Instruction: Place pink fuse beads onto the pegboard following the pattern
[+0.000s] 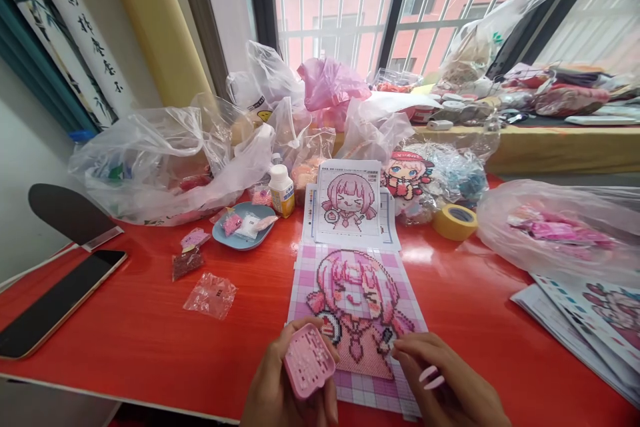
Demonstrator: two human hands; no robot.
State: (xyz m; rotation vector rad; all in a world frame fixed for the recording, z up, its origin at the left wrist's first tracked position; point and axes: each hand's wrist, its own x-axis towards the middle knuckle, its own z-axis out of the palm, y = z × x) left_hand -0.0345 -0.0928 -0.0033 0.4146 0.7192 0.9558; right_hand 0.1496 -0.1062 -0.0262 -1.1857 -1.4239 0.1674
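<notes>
My left hand point(285, 373) is wrapped round a small pink tray point(309, 361) with slots and light beads in it, tilted towards me. My right hand point(445, 373) is curled over the lower right of the bead picture, thumb and forefinger pinched together. Pink tweezers point(431, 377) stick out between its fingers; whether a bead sits at the fingertips is too small to tell. Under both hands lies the bead picture point(357, 333) of a pink-haired figure on a checked pegboard. Behind it a printed pattern sheet point(349, 207) shows the same figure.
Left of the pattern are a blue dish point(240, 243) with bead bags, a white bottle point(281, 190) and small bead bags point(210, 295). A phone point(60, 303) lies far left. Yellow tape point(455, 221), plastic bags point(560, 227) and paper sheets point(580, 327) are right.
</notes>
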